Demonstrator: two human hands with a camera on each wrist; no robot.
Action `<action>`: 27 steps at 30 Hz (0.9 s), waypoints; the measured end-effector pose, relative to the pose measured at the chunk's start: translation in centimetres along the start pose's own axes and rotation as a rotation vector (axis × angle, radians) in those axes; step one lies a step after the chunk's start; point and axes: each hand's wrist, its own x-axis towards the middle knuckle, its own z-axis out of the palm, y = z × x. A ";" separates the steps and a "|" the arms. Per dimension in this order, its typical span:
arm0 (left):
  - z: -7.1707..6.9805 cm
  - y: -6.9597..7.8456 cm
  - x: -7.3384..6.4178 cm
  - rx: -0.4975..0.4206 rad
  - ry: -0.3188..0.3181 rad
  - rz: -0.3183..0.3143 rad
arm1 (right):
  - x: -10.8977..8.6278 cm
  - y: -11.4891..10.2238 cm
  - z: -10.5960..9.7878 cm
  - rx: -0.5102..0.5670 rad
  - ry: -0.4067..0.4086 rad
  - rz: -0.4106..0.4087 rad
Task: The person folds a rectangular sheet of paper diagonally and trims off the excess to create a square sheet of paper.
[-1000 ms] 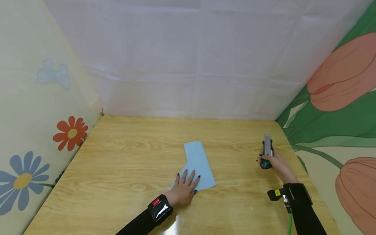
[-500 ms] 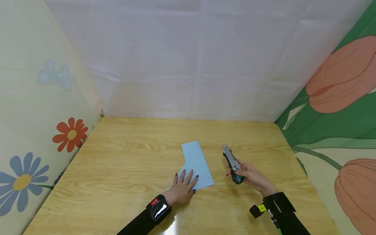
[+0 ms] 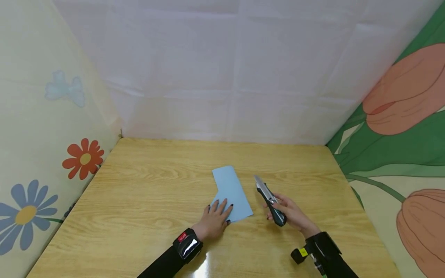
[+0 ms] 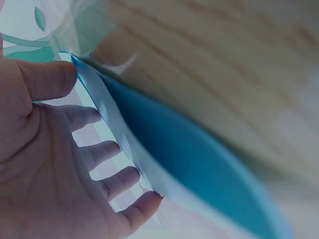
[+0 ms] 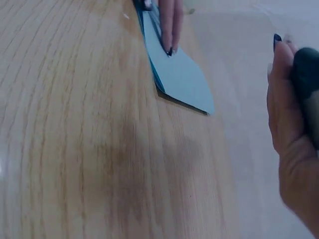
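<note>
A folded sheet of light blue paper [image 3: 231, 185] lies on the wooden table. My left hand [image 3: 210, 223] presses on its lower left part with straight, spread fingers. In the left wrist view the paper's layers [image 4: 194, 149] bow apart beside the fingertips. To the right of the paper, my right hand [image 3: 293, 213] grips a utility knife [image 3: 270, 200] with a silver body and a dark handle. The knife's tip slants up and left, a short way from the paper's right edge. Only the dark handle end [image 5: 308, 89] shows in the right wrist view.
The wooden table [image 3: 156, 185] reaches back to a white cloth [image 3: 229, 77]. Flower-printed panels stand at left [image 3: 34, 127] and right [image 3: 399, 166]. A small black camera [image 3: 298, 255] sticks out from the right wrist strap.
My right hand has carried the knife left from the table's right side to near the paper, its tip now slanting left. The left hand and paper have shifted slightly left.
</note>
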 end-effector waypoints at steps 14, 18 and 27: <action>-1.3 -0.4 0.5 -0.014 0.041 0.013 | 0.2 0.8 1.6 -0.100 0.218 0.082; -1.1 -0.5 0.8 0.036 0.092 0.017 | 0.5 1.0 2.1 -0.089 0.271 0.102; -0.8 -0.2 1.6 0.063 0.178 0.215 | 0.9 1.5 3.1 -0.142 0.340 0.140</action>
